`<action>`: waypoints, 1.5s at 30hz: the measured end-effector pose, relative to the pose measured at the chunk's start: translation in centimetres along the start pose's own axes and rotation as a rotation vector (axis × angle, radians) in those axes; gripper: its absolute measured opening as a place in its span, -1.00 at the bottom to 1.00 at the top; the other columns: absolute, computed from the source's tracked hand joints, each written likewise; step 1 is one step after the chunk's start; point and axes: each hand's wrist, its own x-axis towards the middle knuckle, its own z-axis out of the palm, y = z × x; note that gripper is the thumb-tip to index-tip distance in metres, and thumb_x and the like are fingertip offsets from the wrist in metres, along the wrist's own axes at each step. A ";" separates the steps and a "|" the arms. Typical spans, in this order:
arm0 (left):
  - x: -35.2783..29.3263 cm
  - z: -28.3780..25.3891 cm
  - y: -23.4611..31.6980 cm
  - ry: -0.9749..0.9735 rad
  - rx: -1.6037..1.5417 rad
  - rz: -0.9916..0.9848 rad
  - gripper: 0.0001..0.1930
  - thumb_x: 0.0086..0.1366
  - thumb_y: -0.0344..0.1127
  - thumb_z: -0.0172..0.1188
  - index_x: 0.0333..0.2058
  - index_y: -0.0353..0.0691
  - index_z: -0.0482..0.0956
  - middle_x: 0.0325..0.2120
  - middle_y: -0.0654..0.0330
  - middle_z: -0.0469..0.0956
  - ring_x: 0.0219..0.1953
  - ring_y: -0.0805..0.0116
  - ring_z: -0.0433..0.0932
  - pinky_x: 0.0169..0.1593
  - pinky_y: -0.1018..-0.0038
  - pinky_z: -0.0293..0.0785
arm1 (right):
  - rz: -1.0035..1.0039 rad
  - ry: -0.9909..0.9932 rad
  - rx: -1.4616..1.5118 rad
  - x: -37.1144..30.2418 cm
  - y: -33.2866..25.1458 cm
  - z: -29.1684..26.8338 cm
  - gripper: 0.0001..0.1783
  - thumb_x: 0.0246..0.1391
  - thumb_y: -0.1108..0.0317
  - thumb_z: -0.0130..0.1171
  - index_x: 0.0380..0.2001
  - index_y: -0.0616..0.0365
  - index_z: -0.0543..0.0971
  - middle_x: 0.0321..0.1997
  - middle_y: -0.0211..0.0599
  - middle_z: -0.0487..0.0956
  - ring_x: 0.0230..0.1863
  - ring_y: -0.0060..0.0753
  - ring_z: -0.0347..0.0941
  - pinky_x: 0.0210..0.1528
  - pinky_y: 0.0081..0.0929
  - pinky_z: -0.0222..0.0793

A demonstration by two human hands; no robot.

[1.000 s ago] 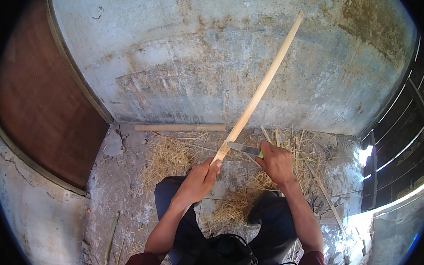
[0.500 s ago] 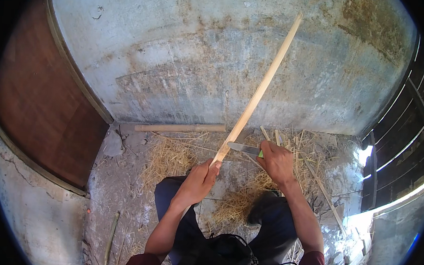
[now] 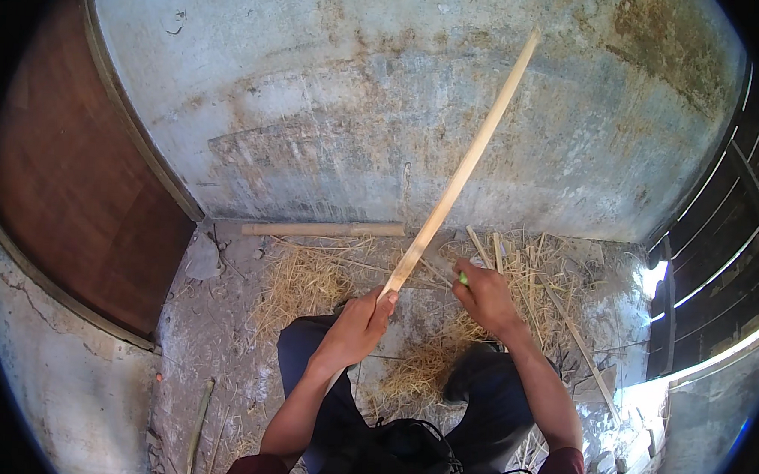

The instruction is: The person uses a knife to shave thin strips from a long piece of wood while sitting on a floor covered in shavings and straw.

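My left hand (image 3: 359, 326) is closed round the lower end of a long pale split-bamboo strip (image 3: 462, 174), which slants up and to the right. The strip's far tip appears in front of the wall. Near its lower part, on the right, my right hand (image 3: 488, 296) is closed round a knife (image 3: 463, 277). Only a bit of its green handle shows clearly; the blade is hard to make out against the floor. A gap separates my right hand from the strip.
Piles of shavings (image 3: 424, 368) lie between my feet and at both sides. A bamboo pole (image 3: 324, 230) lies along the base of the wall (image 3: 316, 131). Loose strips (image 3: 584, 346) lie at right, another stick (image 3: 199, 429) at lower left. A brown door panel (image 3: 83, 161) stands left.
My right hand has shifted slightly left and turned, and the knife blade, plain against the strip before, is no longer clearly visible. My left hand and the strip have barely moved.
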 end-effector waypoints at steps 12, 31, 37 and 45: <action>0.1 2.6 -0.9 0.108 0.169 0.123 -0.66 0.66 -0.20 0.02 -0.22 -0.41 0.49 -0.50 -0.10 0.56 -0.47 -0.18 0.57 -0.31 0.06 0.47 | -0.066 0.041 -0.187 -0.6 -2.3 0.8 -0.68 0.16 0.28 0.43 -0.22 0.12 0.47 -0.41 -0.14 0.66 -0.40 0.05 0.67 -0.41 -0.05 0.55; 0.1 3.1 -0.6 0.002 0.141 0.030 -0.58 0.63 -0.06 0.11 -0.23 -0.38 0.39 -0.61 -0.09 0.46 -0.55 -0.06 0.51 -0.39 0.06 0.32 | -0.044 0.085 -0.102 -0.6 -3.4 1.9 -0.61 0.09 0.23 0.45 -0.15 0.24 0.55 -0.35 -0.04 0.66 -0.38 0.15 0.66 -0.38 0.00 0.55; 0.4 3.2 -0.8 0.027 0.102 0.065 -0.57 0.64 -0.04 0.11 -0.23 -0.36 0.39 -0.64 -0.03 0.39 -0.60 0.09 0.39 -0.43 0.11 0.27 | -0.057 0.127 0.026 -0.4 -2.1 2.5 -0.74 0.11 0.40 0.35 -0.15 0.25 0.60 -0.36 0.03 0.66 -0.38 0.22 0.64 -0.32 0.04 0.55; 0.3 4.1 -0.1 0.055 0.110 0.111 -0.65 0.59 -0.14 0.19 -0.18 -0.39 0.44 -0.63 -0.10 0.47 -0.60 -0.08 0.53 -0.43 0.07 0.34 | -0.093 0.092 -0.015 -0.3 -2.9 2.3 -0.78 0.07 0.47 0.25 -0.17 0.22 0.61 -0.34 0.02 0.68 -0.39 0.20 0.65 -0.34 0.00 0.55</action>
